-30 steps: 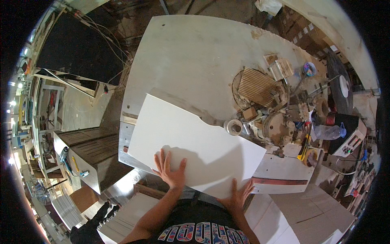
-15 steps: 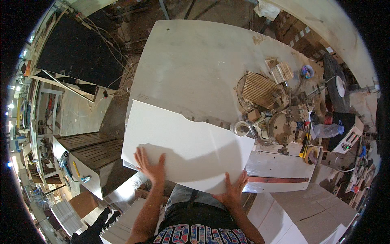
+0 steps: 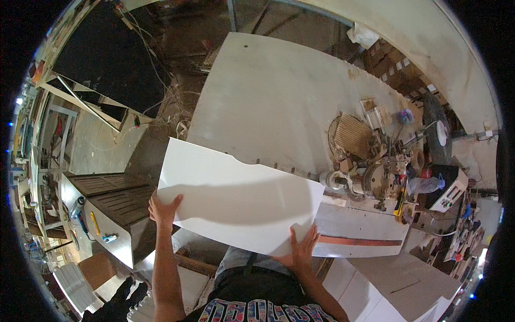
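Note:
A white panel (image 3: 241, 198) with a shallow notch in its far edge lies before me, over the near edge of a pale worktable (image 3: 257, 102). My left hand (image 3: 165, 208) holds the panel's left edge, thumb on top and fingers wrapped over the side. At the near right corner my right hand (image 3: 304, 248) grips it, with some fingers along the right edge. Just beyond the panel's right end stands a dusty edge-working machine (image 3: 375, 180) with round metal parts and a ribbed round plate (image 3: 354, 135).
A clear plastic bottle (image 3: 426, 185) and a yellow-handled tool (image 3: 399, 206) are right of the machine. At left, a cabinet (image 3: 115, 241) carries a power drill (image 3: 79, 206) and a yellow knife (image 3: 95, 222). Large boards (image 3: 407, 273) lie at lower right; another person's dark-clothed legs (image 3: 115, 306) show at lower left.
The panel has shifted left, away from the machine. My left hand has gone from resting flat on its face to gripping its left edge; my right hand still holds the near right corner.

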A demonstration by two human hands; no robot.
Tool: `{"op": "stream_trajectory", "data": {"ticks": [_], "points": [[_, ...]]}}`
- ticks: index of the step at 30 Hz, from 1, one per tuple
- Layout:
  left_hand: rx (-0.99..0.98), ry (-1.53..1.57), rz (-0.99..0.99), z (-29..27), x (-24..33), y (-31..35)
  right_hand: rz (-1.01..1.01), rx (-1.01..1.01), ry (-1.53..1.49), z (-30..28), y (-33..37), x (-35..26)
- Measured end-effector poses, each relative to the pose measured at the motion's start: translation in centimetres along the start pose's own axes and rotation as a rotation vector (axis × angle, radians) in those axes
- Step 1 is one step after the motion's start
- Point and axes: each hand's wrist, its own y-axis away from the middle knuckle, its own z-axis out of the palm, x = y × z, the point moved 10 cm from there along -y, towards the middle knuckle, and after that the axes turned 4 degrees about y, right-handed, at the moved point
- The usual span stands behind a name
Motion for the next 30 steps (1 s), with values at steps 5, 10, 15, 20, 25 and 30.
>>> {"op": "stream_trajectory", "data": {"ticks": [5,10,15,20,25,30], "points": [[-0.094,0.087,-0.198,-1.2,-3.2,-1.2,-0.006,-0.021,0.059,-1.9,-2.3,-2.4],[-0.071,0.303,-0.348,-1.3,-7.5,1.0,-0.073,0.029,0.000,-4.7,-7.7,-2.9],[-0.028,0.361,-0.517,-1.1,-11.6,3.3,-0.076,0.192,-0.406,-5.7,-10.4,-2.1],[0.044,0.356,-0.632,-3.2,-14.9,8.5,0.213,0.069,-0.919,-5.9,-14.9,3.5],[0.327,0.797,-0.612,-7.5,-19.8,24.5,0.274,-0.311,-1.272,-7.1,-14.7,2.5],[0.454,1.019,-0.657,-9.5,-24.2,42.9,-0.093,-0.570,-1.283,-9.2,-12.2,-4.9]]}}
